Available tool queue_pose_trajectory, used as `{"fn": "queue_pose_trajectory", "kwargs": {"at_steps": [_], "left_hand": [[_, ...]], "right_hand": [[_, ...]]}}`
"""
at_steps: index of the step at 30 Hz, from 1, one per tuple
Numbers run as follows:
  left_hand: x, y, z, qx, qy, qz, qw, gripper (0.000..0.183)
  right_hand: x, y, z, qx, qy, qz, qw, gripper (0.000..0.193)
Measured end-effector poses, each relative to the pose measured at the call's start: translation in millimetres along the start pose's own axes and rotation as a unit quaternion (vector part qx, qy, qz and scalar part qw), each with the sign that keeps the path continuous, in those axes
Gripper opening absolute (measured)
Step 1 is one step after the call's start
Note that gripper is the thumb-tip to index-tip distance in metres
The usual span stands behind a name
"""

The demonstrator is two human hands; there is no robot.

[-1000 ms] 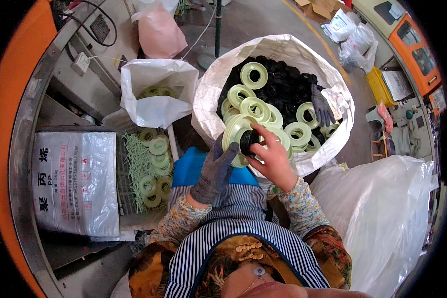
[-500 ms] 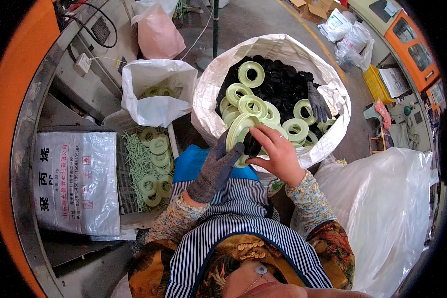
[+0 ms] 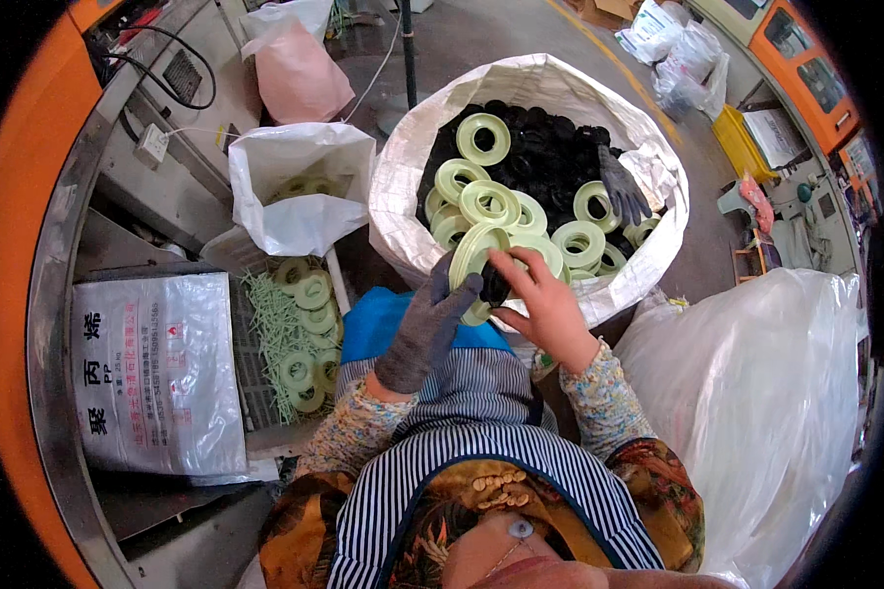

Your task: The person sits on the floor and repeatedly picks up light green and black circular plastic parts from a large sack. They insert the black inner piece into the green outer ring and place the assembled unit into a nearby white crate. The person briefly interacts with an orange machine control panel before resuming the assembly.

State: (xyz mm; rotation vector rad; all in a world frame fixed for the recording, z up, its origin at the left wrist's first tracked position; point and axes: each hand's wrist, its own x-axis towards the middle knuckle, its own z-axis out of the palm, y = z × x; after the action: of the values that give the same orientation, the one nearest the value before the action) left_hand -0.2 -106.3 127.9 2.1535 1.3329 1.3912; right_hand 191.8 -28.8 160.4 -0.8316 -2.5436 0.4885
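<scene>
My left hand (image 3: 425, 332), in a grey glove, grips a stack of pale green plastic rings (image 3: 469, 253) tilted on edge in front of my apron. A black round piece (image 3: 496, 285) shows at the rings' right side. My bare right hand (image 3: 552, 312) has thumb and fingers closed about that black piece, against the stack; its far side is hidden. Just beyond, a big white woven sack (image 3: 403, 187) holds many black round pieces (image 3: 545, 162) and several loose green rings (image 3: 483, 139). An empty dark grey glove (image 3: 621, 188) lies on top at the sack's right.
Left of me stands a crate with green rings (image 3: 304, 368) and thin green sprue sticks (image 3: 265, 339). A smaller white bag (image 3: 300, 221) with rings is behind it. A printed silver-white sack (image 3: 162, 373) lies far left; a large clear plastic bag (image 3: 746, 412) bulges at right.
The view has shifted slightly. Both hands keep their hold on the ring stack and black piece; the right fingers have shifted only slightly.
</scene>
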Motion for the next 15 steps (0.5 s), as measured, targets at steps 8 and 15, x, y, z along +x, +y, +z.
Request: {"fn": "queue_pose_trajectory", "kwargs": {"at_steps": [8, 15], "left_hand": [[6.4, 17.9, 29.3, -0.307, 0.091, -0.248, 0.914, 0.045], [-12.4, -13.8, 42.4, -0.142, 0.068, -0.281, 0.947, 0.052]], "right_hand": [[-8.2, 1.9, 33.7, 0.460, 0.054, 0.285, 0.839, 0.048], [-31.9, 30.7, 27.9, 0.746, 0.097, 0.275, 0.599, 0.044]]}}
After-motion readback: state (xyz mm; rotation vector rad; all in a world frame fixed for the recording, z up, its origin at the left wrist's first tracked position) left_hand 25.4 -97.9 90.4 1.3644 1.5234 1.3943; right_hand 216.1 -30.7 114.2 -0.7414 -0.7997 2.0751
